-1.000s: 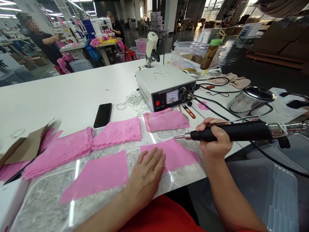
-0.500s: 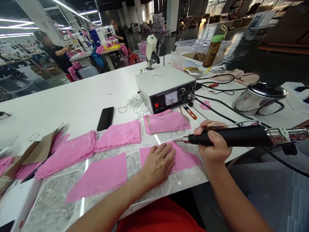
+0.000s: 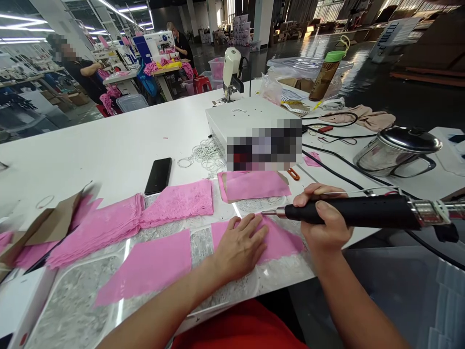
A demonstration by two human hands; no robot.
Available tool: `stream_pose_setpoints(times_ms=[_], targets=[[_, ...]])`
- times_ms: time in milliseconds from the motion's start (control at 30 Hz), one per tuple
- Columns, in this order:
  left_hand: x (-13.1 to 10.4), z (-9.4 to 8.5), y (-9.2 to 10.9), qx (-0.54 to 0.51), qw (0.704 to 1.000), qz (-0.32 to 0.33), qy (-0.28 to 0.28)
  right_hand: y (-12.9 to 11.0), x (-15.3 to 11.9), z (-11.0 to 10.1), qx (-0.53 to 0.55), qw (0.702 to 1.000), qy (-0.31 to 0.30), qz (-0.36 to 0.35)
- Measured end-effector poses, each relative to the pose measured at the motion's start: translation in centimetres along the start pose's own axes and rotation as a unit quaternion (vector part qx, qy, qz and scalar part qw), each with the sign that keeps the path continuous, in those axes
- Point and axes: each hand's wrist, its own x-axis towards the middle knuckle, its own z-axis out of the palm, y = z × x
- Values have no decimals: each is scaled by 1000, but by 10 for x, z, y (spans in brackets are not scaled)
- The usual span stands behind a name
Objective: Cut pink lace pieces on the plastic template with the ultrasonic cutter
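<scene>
My left hand (image 3: 241, 247) lies flat with its fingers spread on a pink fabric piece (image 3: 278, 240). Wrapped in my right hand (image 3: 327, 218) is a black handheld tool (image 3: 366, 211); its thin metal tip touches the fabric's upper edge, just right of my left fingertips. Another pink piece (image 3: 156, 264) lies flat to the left. Behind it are a stack of pink pieces (image 3: 105, 225) and a lace-patterned pink stack (image 3: 181, 203). Just beyond my left hand, a pink piece (image 3: 256, 185) rests over a brown pattern.
A metal control box (image 3: 250, 116) stands behind the fabric, its front blurred. A black phone (image 3: 159, 175) and tangled white cord (image 3: 207, 156) lie left of it. A lidded glass pot (image 3: 392, 152) and black cables are at right. Two people work at machines in the background.
The view has shifted slightly. The tool's tip remains at the fabric's upper edge beside my left fingertips, and both hands keep nearly the same pose. The box's front is now blurred out.
</scene>
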Motion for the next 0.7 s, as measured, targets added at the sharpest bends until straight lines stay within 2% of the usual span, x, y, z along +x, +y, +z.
stream_pose_setpoints(times_ms=[100,333,700], targets=[[0,1,-1,-9,1000,-2,-4,1,0,0,-12,1000,-9,-10],[-1,2,-3,-14,1000,-1,-7,-4,1,-2,-17,1000,25,-9],[1,-4,-4,-14,1000,1,-28,-3,2,-4,1,1000,7,-23]])
